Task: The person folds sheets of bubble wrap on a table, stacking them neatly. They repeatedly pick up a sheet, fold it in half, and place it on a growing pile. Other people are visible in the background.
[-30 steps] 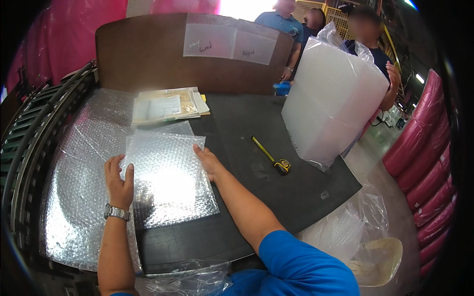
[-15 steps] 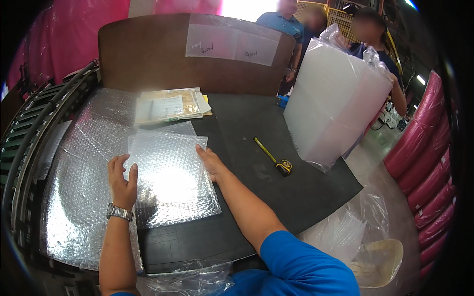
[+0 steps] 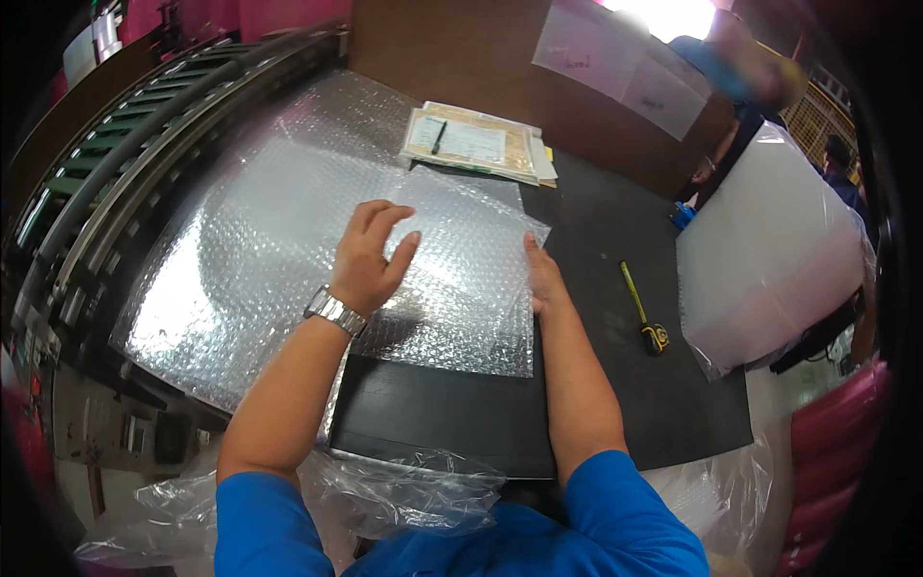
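Note:
A clear bubble wrap sheet [image 3: 460, 288] lies in front of me, partly over a larger bubble wrap sheet [image 3: 231, 250] on its left. My right hand [image 3: 544, 277] grips its right edge, thumb on top and the other fingers mostly hidden. Near the sheet's left side is my left hand [image 3: 370, 255], open, with fingers curved and apart; whether it touches the wrap I cannot tell. A metal-banded watch [image 3: 334, 310] circles my left wrist.
The dark tabletop [image 3: 433, 409] holds a yellow-black tape measure [image 3: 654, 337] and papers with a pen [image 3: 439, 137]. A roller conveyor [image 3: 125, 135] runs along the left. At right stands a large plastic-wrapped white block [image 3: 769, 260], with people behind. Loose plastic film [image 3: 404, 490] hangs at the front edge.
My view has swung left, so the table sits further right. The left hand has moved inward over the wrap, while my right hand keeps the sheet's right edge. The white block tilts differently.

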